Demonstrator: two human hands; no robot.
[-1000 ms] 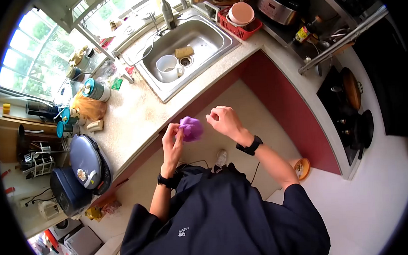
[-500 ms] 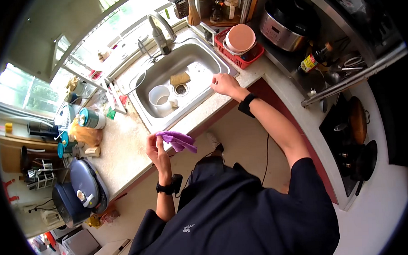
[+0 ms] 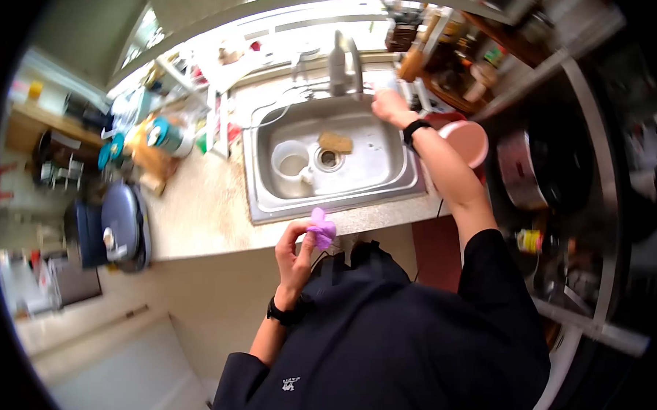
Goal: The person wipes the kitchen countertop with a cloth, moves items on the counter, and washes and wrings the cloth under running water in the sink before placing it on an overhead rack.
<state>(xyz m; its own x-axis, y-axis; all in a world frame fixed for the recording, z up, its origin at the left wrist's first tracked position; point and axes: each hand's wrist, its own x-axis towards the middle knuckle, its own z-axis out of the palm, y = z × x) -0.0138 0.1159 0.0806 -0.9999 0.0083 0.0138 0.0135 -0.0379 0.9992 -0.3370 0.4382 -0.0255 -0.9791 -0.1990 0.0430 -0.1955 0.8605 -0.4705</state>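
Note:
A crumpled purple cloth point(image 3: 322, 231) is pinched in the fingers of my left hand point(image 3: 295, 254), just in front of the counter's front edge. My right hand point(image 3: 392, 108) reaches over the back right corner of the sink point(image 3: 270, 210), beside the grey faucet point(image 3: 337, 76). Motion blurs its fingers, and a pale shape point(image 3: 380, 79) lies just beyond them; whether it is held I cannot tell. Inside the basin, a white mug point(image 3: 285, 157) lies near the left wall. A tan sponge point(image 3: 335, 142) rests by the drain point(image 3: 329, 159).
Right of the sink sits a pink bowl point(image 3: 463, 142) in a red basket, partly behind my right forearm. A rice cooker point(image 3: 525, 168) stands farther right. Teal-lidded cans point(image 3: 165, 133) and a dark blue appliance point(image 3: 122, 223) occupy the left counter.
My right hand has moved from the sink's front right edge to its back, near the faucet. The cloth stays in my left hand, now more bunched. The view has turned.

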